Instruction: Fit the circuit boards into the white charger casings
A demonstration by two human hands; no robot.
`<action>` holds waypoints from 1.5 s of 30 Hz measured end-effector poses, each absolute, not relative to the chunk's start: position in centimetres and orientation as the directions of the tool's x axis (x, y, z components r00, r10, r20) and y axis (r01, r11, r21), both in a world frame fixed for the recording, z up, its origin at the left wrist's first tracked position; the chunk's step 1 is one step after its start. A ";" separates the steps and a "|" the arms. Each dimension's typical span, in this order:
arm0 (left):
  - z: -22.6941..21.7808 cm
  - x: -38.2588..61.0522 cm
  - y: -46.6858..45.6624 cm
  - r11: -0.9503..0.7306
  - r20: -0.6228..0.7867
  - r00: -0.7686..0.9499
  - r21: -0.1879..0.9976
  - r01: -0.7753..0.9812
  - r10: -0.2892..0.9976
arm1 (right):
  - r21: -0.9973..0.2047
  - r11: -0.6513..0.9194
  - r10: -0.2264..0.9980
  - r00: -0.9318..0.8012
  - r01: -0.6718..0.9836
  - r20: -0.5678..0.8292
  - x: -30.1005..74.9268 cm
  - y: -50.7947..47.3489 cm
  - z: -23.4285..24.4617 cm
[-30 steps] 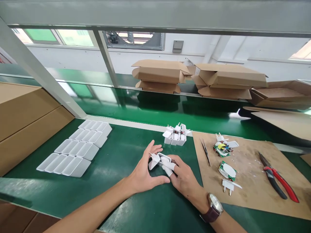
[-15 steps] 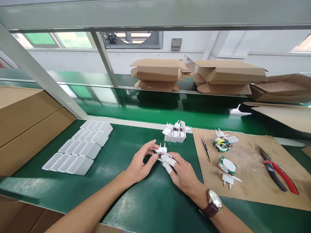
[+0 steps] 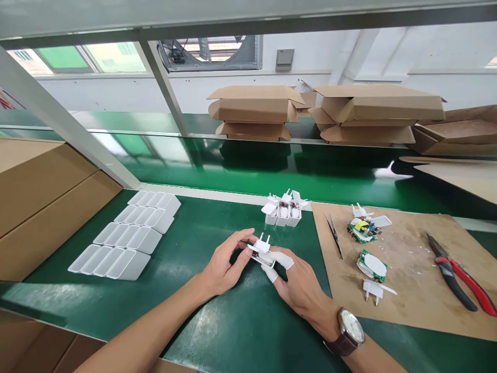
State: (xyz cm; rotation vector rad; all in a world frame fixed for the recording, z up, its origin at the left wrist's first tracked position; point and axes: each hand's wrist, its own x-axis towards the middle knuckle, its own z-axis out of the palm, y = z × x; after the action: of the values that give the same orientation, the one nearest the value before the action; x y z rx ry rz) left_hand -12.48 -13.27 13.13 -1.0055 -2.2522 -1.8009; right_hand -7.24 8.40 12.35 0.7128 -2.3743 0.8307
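Both hands meet over the green bench around a small white charger plug point(image 3: 261, 249) with two prongs pointing up. My left hand point(image 3: 224, 265) pinches it from the left with curled fingers. My right hand point(image 3: 295, 284), with white finger cots on two fingertips and a wristwatch on the wrist, grips it from the right. Just behind stands a small cluster of open white charger housings point(image 3: 284, 210). Rows of white plastic shells point(image 3: 130, 234) lie to the left.
A cardboard sheet point(image 3: 411, 305) at the right carries tweezers point(image 3: 334, 235), circuit boards point(image 3: 364, 229), a loose plug piece point(image 3: 375, 290) and red-handled cutters point(image 3: 460, 280). Cardboard boxes point(image 3: 34, 191) stand at the left; folded cartons point(image 3: 256, 111) are stacked beyond the conveyor.
The plug piece has turned from lying tilted against the housing to prongs-up between my fingertips. My left hand has closed from flat on the bench to a pinch.
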 end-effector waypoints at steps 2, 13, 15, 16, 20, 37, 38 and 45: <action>13.1 -12.4 -13.3 0.094 0.435 -0.792 0.850 0.518 0.428 | -0.423 0.665 -0.290 -0.735 -0.615 0.613 -7.2 8.4 12.3; 12.5 -12.5 -13.1 0.161 0.343 -0.832 0.880 0.447 0.436 | -0.292 0.727 -0.335 -0.692 -0.622 0.639 -7.7 8.7 11.8; 12.3 -12.5 -13.0 0.190 0.310 -0.843 0.885 0.424 0.440 | -0.326 0.726 -0.323 -0.719 -0.605 0.615 -7.8 8.7 11.9; 12.2 -12.5 -12.9 0.200 0.298 -0.847 0.887 0.416 0.441 | -0.353 0.721 -0.315 -0.736 -0.596 0.599 -7.8 8.8 12.0; 12.2 -12.5 -12.6 0.198 0.314 -0.828 0.875 0.443 0.464 | -0.500 0.658 -0.247 -0.789 -0.563 0.563 -8.0 8.6 12.2; 12.6 -11.4 -11.2 0.113 0.740 -0.579 0.579 0.807 0.342 | -0.713 -0.593 -0.316 -0.923 0.374 -0.222 -7.6 7.1 14.8; 12.7 -11.4 -11.2 0.117 0.741 -0.576 0.575 0.810 0.345 | -0.710 -0.592 -0.318 -0.920 0.380 -0.228 -7.6 7.1 14.7; 12.8 -11.2 -11.3 0.146 0.728 -0.589 0.578 0.803 0.351 | -0.708 -0.570 -0.348 -0.903 0.417 -0.251 -7.4 7.1 14.6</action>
State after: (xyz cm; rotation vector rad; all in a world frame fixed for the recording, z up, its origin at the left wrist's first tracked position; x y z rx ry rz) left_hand -11.23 -11.27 12.78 -1.1013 -2.0072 -1.4356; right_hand -7.39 7.09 14.59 -0.1528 -1.5031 3.2426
